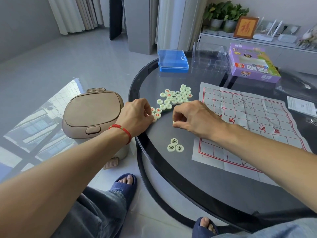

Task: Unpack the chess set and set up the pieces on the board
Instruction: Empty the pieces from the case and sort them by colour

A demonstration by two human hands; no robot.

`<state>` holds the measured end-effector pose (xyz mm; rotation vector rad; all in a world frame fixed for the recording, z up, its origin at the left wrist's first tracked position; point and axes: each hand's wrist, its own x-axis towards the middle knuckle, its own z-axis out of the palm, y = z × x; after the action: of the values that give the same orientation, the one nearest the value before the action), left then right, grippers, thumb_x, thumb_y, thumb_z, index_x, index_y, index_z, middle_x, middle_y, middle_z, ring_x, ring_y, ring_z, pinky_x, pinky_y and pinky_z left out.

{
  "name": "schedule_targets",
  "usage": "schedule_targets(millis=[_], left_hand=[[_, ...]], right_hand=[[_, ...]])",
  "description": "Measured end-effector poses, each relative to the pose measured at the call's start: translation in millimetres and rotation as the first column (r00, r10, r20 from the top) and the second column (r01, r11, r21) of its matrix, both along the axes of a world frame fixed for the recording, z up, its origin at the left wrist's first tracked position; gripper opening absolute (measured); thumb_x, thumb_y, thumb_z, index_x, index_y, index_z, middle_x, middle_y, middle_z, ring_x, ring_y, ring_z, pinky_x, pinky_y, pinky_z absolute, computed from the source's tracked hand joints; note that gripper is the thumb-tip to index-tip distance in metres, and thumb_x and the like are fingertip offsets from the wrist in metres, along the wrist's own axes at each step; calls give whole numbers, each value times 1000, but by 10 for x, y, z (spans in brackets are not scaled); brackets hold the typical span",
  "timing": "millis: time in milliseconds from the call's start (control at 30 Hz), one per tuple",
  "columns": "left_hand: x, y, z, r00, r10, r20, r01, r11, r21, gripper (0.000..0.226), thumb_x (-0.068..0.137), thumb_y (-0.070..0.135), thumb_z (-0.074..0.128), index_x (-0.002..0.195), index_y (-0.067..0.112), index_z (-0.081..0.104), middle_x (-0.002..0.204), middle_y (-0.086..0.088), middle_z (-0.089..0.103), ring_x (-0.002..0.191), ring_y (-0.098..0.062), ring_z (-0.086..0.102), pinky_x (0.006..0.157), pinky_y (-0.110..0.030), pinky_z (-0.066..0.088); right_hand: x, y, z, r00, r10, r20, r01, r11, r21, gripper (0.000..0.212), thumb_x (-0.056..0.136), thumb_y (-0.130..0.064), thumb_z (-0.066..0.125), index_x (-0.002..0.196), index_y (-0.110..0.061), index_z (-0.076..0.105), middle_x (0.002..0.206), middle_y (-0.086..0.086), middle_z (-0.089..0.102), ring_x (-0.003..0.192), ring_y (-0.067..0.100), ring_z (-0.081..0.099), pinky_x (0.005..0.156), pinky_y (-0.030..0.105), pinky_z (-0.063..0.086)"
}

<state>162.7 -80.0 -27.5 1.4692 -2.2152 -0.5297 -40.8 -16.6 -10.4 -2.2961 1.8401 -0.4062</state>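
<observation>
A pile of pale round chess pieces (176, 97) lies on the dark round table (171, 169), left of the paper board (248, 124) with its red grid. Three black-lettered pieces (175, 145) sit apart, nearer to me. My left hand (137, 115) rests at the table's left rim, fingers curled on red-lettered pieces (157, 112). My right hand (193, 117) pinches one pale piece (174, 123) just above the table, left of the board. No pieces stand on the board.
A blue plastic case (173, 60), a clear plastic tray (209, 59) and the purple box (252, 64) stand at the table's far side. A paper leaflet (300, 105) lies right of the board. A beige lidded bin (92, 114) stands on the floor by the table.
</observation>
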Motion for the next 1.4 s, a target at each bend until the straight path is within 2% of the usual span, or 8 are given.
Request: schedule_targets(millis=[200, 367, 567, 700, 867, 1067, 1267, 1400], left_hand=[[-66, 82, 94, 997, -27, -70, 24, 999, -39, 4, 86, 21, 68, 88, 18, 69, 78, 7, 64, 70, -10, 58, 54, -10, 39], [-120, 274, 151, 935, -110, -338, 203, 946, 254, 5, 86, 23, 74, 87, 17, 74, 66, 0, 72, 56, -12, 67, 57, -24, 54], [-37, 335, 207, 982, -173, -81, 190, 928, 320, 1, 82, 16, 75, 82, 17, 75, 69, 3, 71, 56, -4, 63, 52, -12, 47], [-40, 463, 189, 979, -200, 27, 193, 966, 172, 8, 80, 14, 69, 83, 18, 76, 75, 8, 68, 70, -7, 62, 56, -7, 42], [-55, 518, 158, 974, -220, 45, 211, 965, 155, 11, 81, 13, 69, 86, 17, 78, 77, 3, 71, 72, -11, 64, 61, -14, 48], [-108, 578, 139, 963, -266, 39, 258, 955, 149, 9, 83, 15, 72, 88, 17, 78, 76, 6, 71, 69, -8, 65, 64, -17, 55], [-110, 473, 187, 989, -147, -33, 150, 976, 157, 11, 86, 15, 66, 92, 18, 75, 80, 3, 73, 68, -9, 67, 63, -17, 53], [-99, 365, 215, 936, 1, -352, 150, 904, 400, 9, 89, 16, 71, 95, 9, 73, 72, -8, 74, 59, -16, 68, 62, -27, 59]], right_hand=[[47, 44, 75, 865, -202, 458, 144, 977, 160, 10, 91, -5, 72, 99, -11, 74, 75, 4, 76, 68, 14, 75, 69, 30, 63], [125, 91, 149, 744, -221, 630, 74, 965, 251, 8, 92, -3, 73, 99, -5, 72, 78, 10, 77, 73, 23, 77, 67, 29, 62], [-4, -27, -10, 973, -168, 156, 174, 984, -26, 19, 96, -18, 64, 112, -20, 74, 99, -3, 73, 91, 16, 68, 85, 33, 53], [2, -95, -98, 992, -118, -49, 119, 993, 25, 42, 104, -27, 52, 145, -24, 53, 116, 4, 58, 112, 25, 56, 96, 42, 48], [29, -110, -105, 985, -78, -156, 81, 997, 13, 34, 103, -34, 54, 132, -19, 60, 115, 3, 53, 112, 26, 54, 92, 45, 51], [0, -37, 31, 992, -125, 5, 124, 991, 39, 13, 85, -27, 82, 87, -19, 73, 90, -2, 68, 89, 17, 65, 82, 37, 55], [-28, -27, 154, 897, -257, 359, 200, 961, 189, 10, 86, -4, 76, 92, -13, 74, 72, 3, 76, 67, 14, 75, 73, 33, 64], [82, 79, 244, 753, -280, 596, 61, 931, 361, 11, 90, -1, 74, 101, -4, 73, 80, 12, 78, 76, 23, 77, 69, 29, 63]])
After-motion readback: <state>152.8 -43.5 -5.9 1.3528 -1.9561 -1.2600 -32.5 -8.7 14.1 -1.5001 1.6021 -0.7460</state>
